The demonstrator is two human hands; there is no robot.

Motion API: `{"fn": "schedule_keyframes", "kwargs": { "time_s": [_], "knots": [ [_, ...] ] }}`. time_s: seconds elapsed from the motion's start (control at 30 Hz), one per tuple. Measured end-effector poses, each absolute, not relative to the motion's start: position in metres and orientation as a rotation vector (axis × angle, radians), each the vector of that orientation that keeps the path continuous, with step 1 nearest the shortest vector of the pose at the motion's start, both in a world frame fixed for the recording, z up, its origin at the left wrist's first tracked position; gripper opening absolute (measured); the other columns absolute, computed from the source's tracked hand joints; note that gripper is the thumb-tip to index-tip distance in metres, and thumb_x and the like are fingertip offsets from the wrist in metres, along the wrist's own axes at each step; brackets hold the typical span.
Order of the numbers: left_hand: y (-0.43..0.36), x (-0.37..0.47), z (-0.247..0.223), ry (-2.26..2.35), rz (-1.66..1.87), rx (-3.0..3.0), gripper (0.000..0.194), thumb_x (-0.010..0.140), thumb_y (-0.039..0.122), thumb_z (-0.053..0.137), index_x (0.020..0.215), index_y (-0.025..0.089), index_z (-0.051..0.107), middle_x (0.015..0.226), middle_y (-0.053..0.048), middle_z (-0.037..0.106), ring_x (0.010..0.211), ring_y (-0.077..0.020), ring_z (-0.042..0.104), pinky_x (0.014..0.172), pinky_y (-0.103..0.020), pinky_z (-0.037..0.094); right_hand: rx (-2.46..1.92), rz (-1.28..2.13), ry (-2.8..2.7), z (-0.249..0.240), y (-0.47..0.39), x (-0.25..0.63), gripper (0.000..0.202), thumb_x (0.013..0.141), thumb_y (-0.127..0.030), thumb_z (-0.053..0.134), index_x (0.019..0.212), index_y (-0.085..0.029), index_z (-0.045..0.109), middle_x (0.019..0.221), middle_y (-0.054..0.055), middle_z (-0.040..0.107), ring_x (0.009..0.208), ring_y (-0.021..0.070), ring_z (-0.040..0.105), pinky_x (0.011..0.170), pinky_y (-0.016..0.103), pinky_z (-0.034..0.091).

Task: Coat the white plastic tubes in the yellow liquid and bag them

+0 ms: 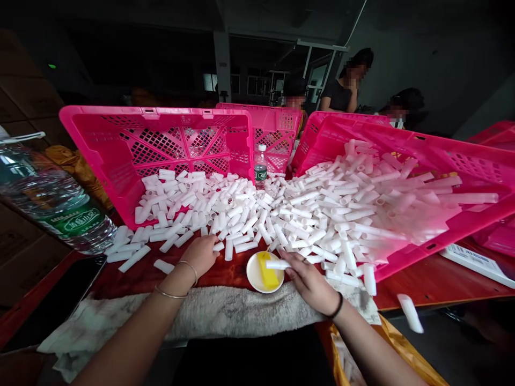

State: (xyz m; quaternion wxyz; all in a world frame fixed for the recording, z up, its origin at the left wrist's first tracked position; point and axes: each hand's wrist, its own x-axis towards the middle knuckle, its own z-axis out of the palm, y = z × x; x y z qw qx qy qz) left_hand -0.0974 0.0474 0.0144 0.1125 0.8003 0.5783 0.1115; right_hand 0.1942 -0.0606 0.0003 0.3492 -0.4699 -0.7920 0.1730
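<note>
Red table (231, 274) under white tubes (300, 209), pink crates (90, 139), towel (241, 313), dish (253, 279)

You can make out no word for certain. Toward the left edge of your desk (406, 274), the big water bottle (24, 171) wears a green label (80, 219) with large white characters and a smaller line above them, too blurred for you to read. Near the far edge, around the middle, the small bottle (261, 156) has a green label (260, 173) with pale characters, also unreadable. By the right edge, the white box (495, 274) bears blue print too small to tell.
</note>
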Motion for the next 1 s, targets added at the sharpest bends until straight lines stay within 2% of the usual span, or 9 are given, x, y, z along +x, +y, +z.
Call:
{"fn": "schedule_keyframes", "kwargs": {
  "time_s": [0.17, 0.27, 0.33, 0.4, 0.47, 0.57, 0.73, 0.9, 1.0],
  "knots": [
    [0.011, -0.082, 0.024, 1.583, 0.412, 2.371, 0.023, 0.077, 0.009, 0.045, 0.093, 0.018, 0.059, 0.099, -0.008, 0.06, 0.1, -0.0227, 0.056, 0.089, -0.036, 0.045, -1.143, 0.349, -2.07, -0.014, -0.03, 0.188, 0.03, 0.089, -0.017, 0.045, 0.115, -0.02, 0.061, 0.11, 0.012, 0.063, 0.102, 0.023, 0.06, 0.089, 0.041, 0.05],
    [-0.02, -0.063, 0.022, 1.365, 0.548, 2.3, 0.019, 0.083, 0.024, 0.049, 0.102, 0.02, 0.053, 0.105, -0.007, 0.058, 0.095, -0.0209, 0.058, 0.085, -0.037, 0.049, -1.028, 0.399, -2.118, -0.016, -0.025, 0.188, 0.025, 0.087, -0.013, 0.046, 0.102, -0.02, 0.065, 0.105, 0.011, 0.064, 0.1, 0.0216, 0.06, 0.086, 0.038, 0.05],
    [-0.033, -0.047, 0.014, 1.266, 0.618, 2.236, 0.046, 0.073, 0.039, 0.065, 0.111, 0.019, 0.046, 0.118, -0.012, 0.053, 0.103, -0.025, 0.056, 0.088, -0.041, 0.048, -1.006, 0.432, -2.124, -0.014, -0.025, 0.19, 0.022, 0.086, -0.012, 0.047, 0.096, -0.02, 0.066, 0.104, 0.01, 0.062, 0.101, 0.0217, 0.059, 0.086, 0.038, 0.05],
    [-0.038, -0.032, 0.003, 1.254, 0.648, 2.21, 0.073, 0.056, 0.045, 0.079, 0.114, 0.016, 0.044, 0.129, -0.018, 0.045, 0.116, -0.0321, 0.048, 0.094, -0.047, 0.044, -1.024, 0.515, -2.105, -0.011, -0.026, 0.193, 0.021, 0.084, -0.012, 0.049, 0.096, -0.02, 0.064, 0.105, 0.009, 0.062, 0.101, 0.0212, 0.059, 0.086, 0.037, 0.05],
    [-0.037, -0.02, -0.005, 1.269, 0.675, 2.195, 0.083, 0.048, 0.044, 0.084, 0.114, 0.014, 0.043, 0.13, -0.021, 0.043, 0.121, -0.0362, 0.043, 0.098, -0.051, 0.041, -1.062, 0.609, -2.067, -0.007, -0.028, 0.197, 0.026, 0.084, -0.013, 0.051, 0.107, -0.019, 0.06, 0.104, 0.008, 0.062, 0.096, 0.0196, 0.061, 0.082, 0.034, 0.052],
    [-0.028, -0.015, -0.008, 1.246, 0.672, 2.183, 0.086, 0.048, 0.038, 0.085, 0.119, 0.016, 0.041, 0.123, -0.017, 0.051, 0.116, -0.0334, 0.049, 0.096, -0.049, 0.043, -1.154, 0.673, -2.055, 0.0, -0.031, 0.202, 0.029, 0.086, -0.017, 0.052, 0.114, -0.019, 0.057, 0.1, 0.008, 0.065, 0.088, 0.0184, 0.063, 0.079, 0.033, 0.053],
    [-0.02, -0.023, 0.002, 1.147, 0.579, 2.211, 0.082, 0.048, 0.035, 0.085, 0.118, 0.02, 0.044, 0.121, -0.012, 0.054, 0.115, -0.0292, 0.051, 0.099, -0.044, 0.042, -1.068, 0.537, -2.194, 0.008, -0.042, 0.203, 0.02, 0.088, -0.016, 0.046, 0.096, -0.02, 0.064, 0.099, 0.009, 0.061, 0.094, 0.0198, 0.058, 0.08, 0.033, 0.05],
    [-0.014, -0.031, 0.007, 1.076, 0.495, 2.214, 0.085, 0.048, 0.036, 0.085, 0.121, 0.02, 0.045, 0.123, -0.011, 0.054, 0.113, -0.0282, 0.052, 0.097, -0.041, 0.043, -1.177, 0.714, -2.053, 0.004, -0.059, 0.199, 0.026, 0.088, -0.023, 0.051, 0.113, -0.019, 0.054, 0.096, 0.008, 0.062, 0.087, 0.0191, 0.06, 0.076, 0.033, 0.052],
    [-0.009, -0.034, 0.004, 1.017, 0.459, 2.217, 0.087, 0.048, 0.036, 0.086, 0.123, 0.019, 0.044, 0.125, -0.011, 0.052, 0.112, -0.0277, 0.052, 0.098, -0.039, 0.042, -1.257, 0.713, -1.996, -0.001, -0.067, 0.198, 0.019, 0.09, -0.023, 0.046, 0.105, -0.018, 0.058, 0.09, 0.007, 0.062, 0.084, 0.0192, 0.061, 0.076, 0.033, 0.052]
  ]
}}
